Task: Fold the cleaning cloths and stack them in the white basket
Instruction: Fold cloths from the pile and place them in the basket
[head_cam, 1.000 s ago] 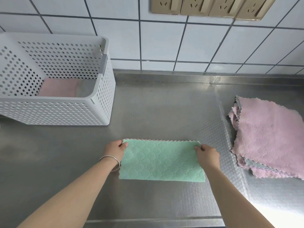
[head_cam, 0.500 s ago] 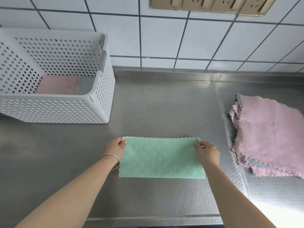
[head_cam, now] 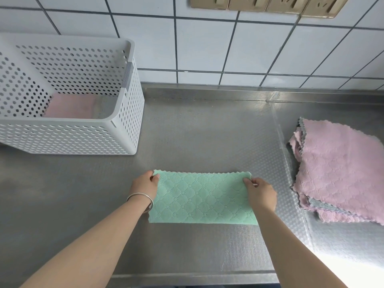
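Note:
A green cleaning cloth [head_cam: 200, 198] lies folded in half as a long rectangle on the steel counter in front of me. My left hand [head_cam: 145, 183] pinches its far left corner, and my right hand [head_cam: 259, 192] pinches its far right corner. The white perforated basket [head_cam: 68, 138] stands at the back left, with a folded pink cloth [head_cam: 70, 106] lying on its floor. A pile of unfolded pink cloths [head_cam: 340, 171] sits at the right.
The steel counter [head_cam: 207, 129] ends at a tiled wall [head_cam: 207, 48] behind and at a front edge near me. A row of wall sockets [head_cam: 268, 5] is above. A silver bracelet is on my left wrist.
Both hands keep hold of the green cloth's far corners. The cloth stays put on the counter; only the view has shifted slightly.

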Available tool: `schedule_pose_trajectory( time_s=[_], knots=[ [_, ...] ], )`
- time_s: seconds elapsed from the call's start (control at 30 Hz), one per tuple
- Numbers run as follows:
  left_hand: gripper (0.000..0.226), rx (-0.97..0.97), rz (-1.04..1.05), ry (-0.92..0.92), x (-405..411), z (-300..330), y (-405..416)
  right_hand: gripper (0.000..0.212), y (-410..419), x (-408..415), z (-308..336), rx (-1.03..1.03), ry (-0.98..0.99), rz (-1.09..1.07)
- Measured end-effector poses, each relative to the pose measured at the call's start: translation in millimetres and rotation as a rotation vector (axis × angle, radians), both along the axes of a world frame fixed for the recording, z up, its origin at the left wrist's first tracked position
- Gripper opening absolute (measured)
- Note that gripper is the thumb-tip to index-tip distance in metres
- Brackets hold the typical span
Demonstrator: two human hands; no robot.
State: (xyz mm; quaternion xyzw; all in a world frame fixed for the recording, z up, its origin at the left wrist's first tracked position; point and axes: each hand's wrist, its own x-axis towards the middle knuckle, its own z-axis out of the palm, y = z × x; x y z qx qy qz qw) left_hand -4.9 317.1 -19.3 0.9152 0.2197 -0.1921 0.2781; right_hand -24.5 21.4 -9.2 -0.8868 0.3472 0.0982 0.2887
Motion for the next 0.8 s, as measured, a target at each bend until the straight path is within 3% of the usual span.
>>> schedule_pose_trajectory(
  time_s=[0.23, 0.33, 0.4, 0.47, 0.57, 0.67, 0.8],
  knots=[
    [0.04, 0.054, 0.011, -0.017, -0.1, -1.7, -2.6, 0.032, -0.2, 2.5, -2.9, -0.028, 0.025, -0.013],
    [0.03, 0.079, 0.062, -0.032, -0.9, -1.7, -4.0, 0.033, 0.7, 3.7, 0.1, -0.029, 0.049, -0.024],
    [0.025, 0.058, 0.153, -0.121, -5.1, 1.0, -4.2, 0.036, 3.1, -0.4, 5.0, -0.047, -0.003, -0.02],
    [0.024, 0.098, 0.161, -0.294, -14.8, 3.3, -5.0, 0.039, 5.3, -11.0, 6.4, -0.246, -0.094, 0.102],
    [0.039, 0.274, -0.201, -0.483, -38.2, -5.9, -13.2, 0.045, 20.1, -35.0, 0.9, -0.449, -0.146, 0.403],
    [0.051, 0.358, -0.589, -0.432, -58.7, -20.9, -26.8, 0.056, 38.2, -55.0, -12.6, -0.421, -0.105, 0.626],
    [0.065, 0.441, -0.678, -0.322, -64.0, -38.5, -25.7, 0.067, 37.2, -66.1, -26.1, -0.38, -0.044, 0.676]
  ],
)
